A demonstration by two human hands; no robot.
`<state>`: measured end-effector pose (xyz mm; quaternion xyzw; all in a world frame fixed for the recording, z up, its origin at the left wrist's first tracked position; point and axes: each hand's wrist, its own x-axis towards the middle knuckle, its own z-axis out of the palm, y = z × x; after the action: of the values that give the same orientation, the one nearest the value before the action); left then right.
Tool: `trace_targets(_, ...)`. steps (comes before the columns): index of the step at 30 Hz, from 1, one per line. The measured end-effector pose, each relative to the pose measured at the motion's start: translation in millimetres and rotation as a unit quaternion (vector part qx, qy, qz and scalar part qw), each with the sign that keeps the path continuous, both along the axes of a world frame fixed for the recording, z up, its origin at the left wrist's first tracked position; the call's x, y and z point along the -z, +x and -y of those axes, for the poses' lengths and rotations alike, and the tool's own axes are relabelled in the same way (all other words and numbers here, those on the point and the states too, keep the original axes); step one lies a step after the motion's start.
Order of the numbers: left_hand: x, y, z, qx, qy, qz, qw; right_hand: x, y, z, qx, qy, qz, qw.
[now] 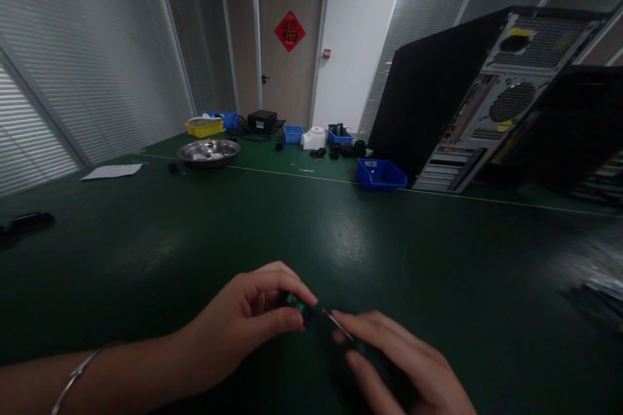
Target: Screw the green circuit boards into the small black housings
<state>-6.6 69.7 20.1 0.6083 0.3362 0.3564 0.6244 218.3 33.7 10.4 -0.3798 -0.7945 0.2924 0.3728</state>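
Observation:
Between the thumb and fingers of my left hand (pixel 253 311) is a small green circuit board (pixel 295 302) with a dark edge, partly covered by the fingers. My right hand (pixel 399 356) grips a slim tool with a silver metal tip (pixel 337 324). The fingers hide most of that tool, so its exact kind does not show. Its tip points up and left, close to the board's right end, with a small gap between them. Both hands are low over the dark green tabletop (pixel 272 227).
Beyond the hands, a blue bin (pixel 382 175) stands beside a large black computer tower (pixel 438 91). A metal bowl (pixel 208 152), a yellow basket (pixel 204 128), a white sheet of paper (pixel 113 172) and a black box (pixel 263 120) lie farther back. A dark object (pixel 29 222) rests at far left.

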Motion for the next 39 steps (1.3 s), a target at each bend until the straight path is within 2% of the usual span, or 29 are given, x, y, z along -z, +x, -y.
trace_targets(5, 1.5, -1.0, -3.5, 0.046, -0.082, 0.013, 0.996, -2.0, 1.2, 2.3, 0.041, -0.003, -0.005, 0.999)
trace_targets(10, -0.1, -0.7, -1.0, 0.095, -0.096, -0.022, 0.991, -0.8, 2.9, 2.2, 0.033, -0.020, -0.007, 0.999)
trace_targets(13, -2.5, -1.9, 1.9, 0.119, -0.056, -0.065, 0.989, 0.1, 3.5, 2.4, 0.032, -0.028, -0.011, 0.999)
trace_targets(19, -2.7, -4.3, 3.0, 0.154, 0.119, -0.187, 0.963, 0.5, 4.4, 4.1, 0.018, -0.006, -0.006, 1.000)
trace_targets(24, -0.9, -2.1, -1.4, 0.173, 0.242, -0.191, 0.935, -2.6, 3.7, 3.8, 0.014, 0.004, -0.010, 1.000)
trace_targets(29, -2.3, -1.8, -0.8, 0.176, 0.271, -0.183, 0.929, -2.8, 1.5, 4.0, 0.032, 0.015, -0.010, 0.999)
trace_targets(33, -5.6, -3.6, 3.1, 0.137, 0.258, -0.238, 0.926, -0.3, 1.4, 3.9, 0.016, -0.037, 0.032, 0.999)
trace_targets(35, -8.2, -3.2, 4.5, 0.136, 0.260, -0.271, 0.917, 0.3, 1.6, 3.5, 0.001, -0.065, 0.064, 0.996)
trace_targets(39, -13.8, 0.7, 5.8, 0.178, 0.280, -0.324, 0.886, -0.5, 2.3, 2.5, -0.039, -0.086, 0.142, 0.985)
